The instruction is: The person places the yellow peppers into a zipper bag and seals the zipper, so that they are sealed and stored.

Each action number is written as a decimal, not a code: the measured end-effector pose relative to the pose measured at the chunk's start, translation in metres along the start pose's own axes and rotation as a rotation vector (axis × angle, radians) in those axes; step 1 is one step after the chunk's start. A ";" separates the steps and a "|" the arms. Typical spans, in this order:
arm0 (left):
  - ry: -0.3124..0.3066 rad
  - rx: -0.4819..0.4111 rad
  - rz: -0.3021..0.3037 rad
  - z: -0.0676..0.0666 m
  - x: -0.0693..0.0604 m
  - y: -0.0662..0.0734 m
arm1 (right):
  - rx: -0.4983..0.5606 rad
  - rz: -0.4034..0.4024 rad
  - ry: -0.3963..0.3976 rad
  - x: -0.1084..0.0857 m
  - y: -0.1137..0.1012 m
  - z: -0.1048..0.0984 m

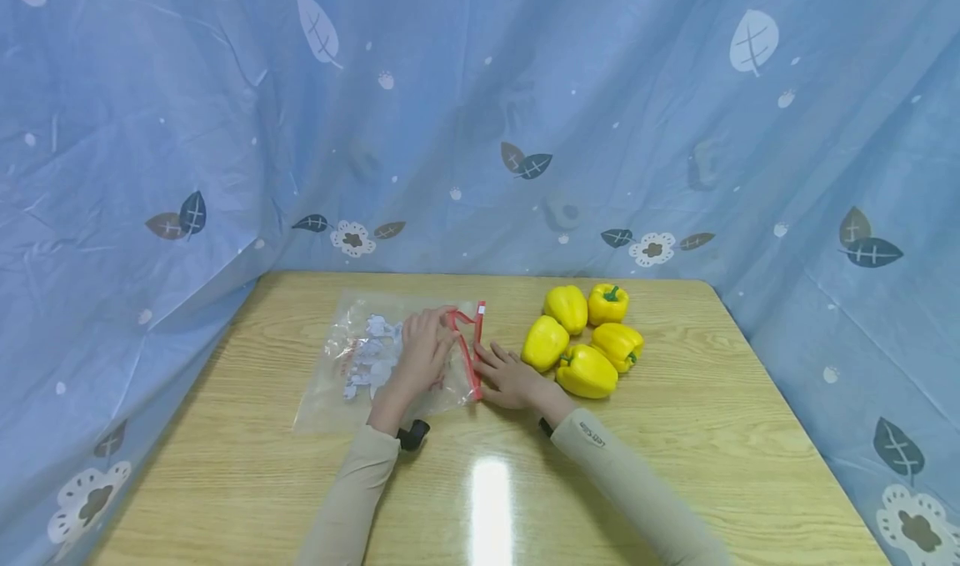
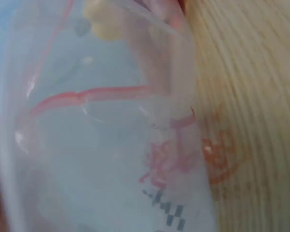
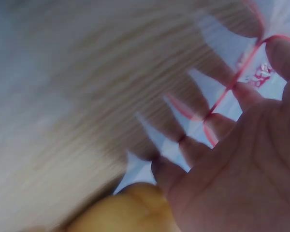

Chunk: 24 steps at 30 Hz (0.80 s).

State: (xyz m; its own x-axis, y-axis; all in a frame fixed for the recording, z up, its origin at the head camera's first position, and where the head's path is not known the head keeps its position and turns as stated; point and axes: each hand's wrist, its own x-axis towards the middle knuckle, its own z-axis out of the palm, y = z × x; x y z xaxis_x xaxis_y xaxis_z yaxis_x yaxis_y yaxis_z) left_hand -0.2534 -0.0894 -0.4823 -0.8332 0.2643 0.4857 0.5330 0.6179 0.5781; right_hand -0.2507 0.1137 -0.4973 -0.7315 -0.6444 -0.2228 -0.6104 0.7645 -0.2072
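Observation:
A clear plastic zip bag (image 1: 318, 399) with a red zip edge and white printed figures lies on the table. Its mouth points right, and the two red strips stand apart there. My left hand (image 1: 420, 353) is over the bag and pinches the upper red strip, lifting it a little. In the left wrist view the bag's cloudy film (image 2: 106, 145) covers most of the sight. My right hand (image 1: 517, 381) has its fingers spread, the tips touching the lower red edge. The right wrist view shows its palm (image 3: 241, 159) and fingertips along the red strip (image 3: 239, 72).
Several yellow bell peppers (image 1: 587, 372) lie grouped to the right of the bag, just beyond my right hand. The wooden table (image 1: 720, 433) meets a blue patterned curtain (image 1: 465, 116) at the back and sides. Dark bands are around both wrists.

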 end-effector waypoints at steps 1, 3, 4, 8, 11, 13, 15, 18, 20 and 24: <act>-0.008 0.001 -0.002 0.000 0.000 -0.001 | 0.013 0.000 0.003 0.000 -0.001 -0.001; -0.021 0.006 -0.002 0.000 -0.001 -0.003 | 0.045 0.000 0.011 0.001 -0.001 -0.001; -0.024 0.004 -0.003 0.000 -0.001 -0.004 | 0.063 -0.001 0.017 0.001 -0.001 0.000; -0.040 0.016 0.017 0.003 -0.002 -0.007 | 0.092 0.014 0.025 0.000 -0.001 0.001; -0.056 0.021 0.030 0.006 -0.002 -0.009 | 0.095 0.021 0.028 -0.001 0.000 0.001; -0.062 0.014 0.025 0.007 -0.002 -0.009 | 0.111 0.012 0.041 -0.002 0.000 0.001; -0.067 0.017 0.018 0.007 -0.002 -0.008 | 0.123 0.005 0.048 -0.003 0.000 0.000; -0.075 0.035 0.009 0.008 -0.003 -0.007 | 0.150 -0.008 0.070 -0.005 0.000 -0.001; -0.082 0.052 0.011 0.008 -0.003 -0.007 | 0.158 -0.007 0.075 -0.006 -0.001 0.000; -0.082 0.051 0.018 0.007 -0.002 -0.006 | 0.179 -0.009 0.095 -0.008 -0.002 0.001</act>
State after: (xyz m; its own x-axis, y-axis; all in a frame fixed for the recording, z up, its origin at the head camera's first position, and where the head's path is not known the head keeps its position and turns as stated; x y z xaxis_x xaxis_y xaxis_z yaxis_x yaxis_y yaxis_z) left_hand -0.2559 -0.0882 -0.4911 -0.8341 0.3338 0.4391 0.5412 0.6488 0.5350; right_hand -0.2437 0.1171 -0.4962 -0.7568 -0.6403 -0.1313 -0.5594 0.7384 -0.3767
